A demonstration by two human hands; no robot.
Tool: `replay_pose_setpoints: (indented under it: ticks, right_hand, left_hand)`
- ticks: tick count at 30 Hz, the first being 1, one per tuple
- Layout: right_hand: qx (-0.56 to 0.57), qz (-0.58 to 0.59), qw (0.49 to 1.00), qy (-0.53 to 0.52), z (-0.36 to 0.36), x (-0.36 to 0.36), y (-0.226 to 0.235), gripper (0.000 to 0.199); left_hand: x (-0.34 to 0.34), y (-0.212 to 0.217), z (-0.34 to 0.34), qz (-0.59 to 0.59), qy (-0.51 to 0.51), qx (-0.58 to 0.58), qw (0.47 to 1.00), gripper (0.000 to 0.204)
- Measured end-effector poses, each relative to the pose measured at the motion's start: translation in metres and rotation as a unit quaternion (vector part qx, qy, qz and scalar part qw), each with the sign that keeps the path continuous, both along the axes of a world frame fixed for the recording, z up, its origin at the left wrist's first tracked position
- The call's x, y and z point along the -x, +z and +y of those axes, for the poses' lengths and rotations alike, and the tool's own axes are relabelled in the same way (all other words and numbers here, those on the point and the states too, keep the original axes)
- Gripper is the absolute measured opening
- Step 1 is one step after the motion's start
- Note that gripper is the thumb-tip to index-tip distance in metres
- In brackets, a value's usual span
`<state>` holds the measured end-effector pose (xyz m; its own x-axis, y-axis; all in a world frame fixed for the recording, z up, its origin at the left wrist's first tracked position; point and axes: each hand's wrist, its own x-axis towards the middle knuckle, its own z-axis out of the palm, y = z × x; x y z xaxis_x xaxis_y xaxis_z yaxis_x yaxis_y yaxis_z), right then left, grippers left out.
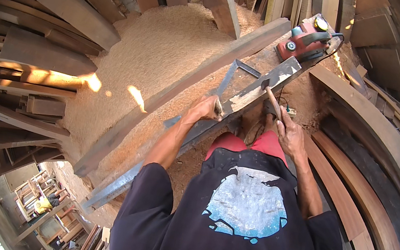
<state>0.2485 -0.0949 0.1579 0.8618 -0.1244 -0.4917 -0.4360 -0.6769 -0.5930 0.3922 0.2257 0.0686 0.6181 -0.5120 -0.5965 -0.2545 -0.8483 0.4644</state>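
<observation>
My left hand [205,109] grips a small chisel-like tool [218,108] and presses it onto a long weathered plank [257,89] that runs diagonally from lower left to upper right. My right hand [290,134] is closed around the wooden handle of a hammer [272,100], whose dark head hovers just above the plank, up and to the right of the left hand. A metal try square [232,74] lies beside the plank. My legs in red shorts stand right behind it.
A red electric planer [305,41] with its cord sits at the plank's far end. A longer brown beam [185,84] lies parallel on a big sawdust heap [165,47]. Stacked planks [45,53] fill the left and curved wooden pieces [364,165] the right.
</observation>
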Motion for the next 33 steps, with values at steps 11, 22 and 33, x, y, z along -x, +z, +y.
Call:
replay_pose_setpoints:
  ticks: [11,22,33]
  right_hand:
    - [-0.245,0.161,0.956,0.004,0.026,-0.006,-0.030,0.023]
    - [-0.111,0.068,0.988,0.083,0.037,-0.029,-0.024,0.027]
    - [0.016,-0.057,0.877,0.478,0.073,-0.130,0.056,0.047]
  left_hand:
    - [0.010,0.011,0.015,-0.159,0.204,0.032,0.965,0.038]
    - [0.118,0.005,0.003,-0.106,0.100,0.046,0.988,0.097]
    - [0.158,0.031,0.011,-0.082,0.501,0.025,0.861,0.060]
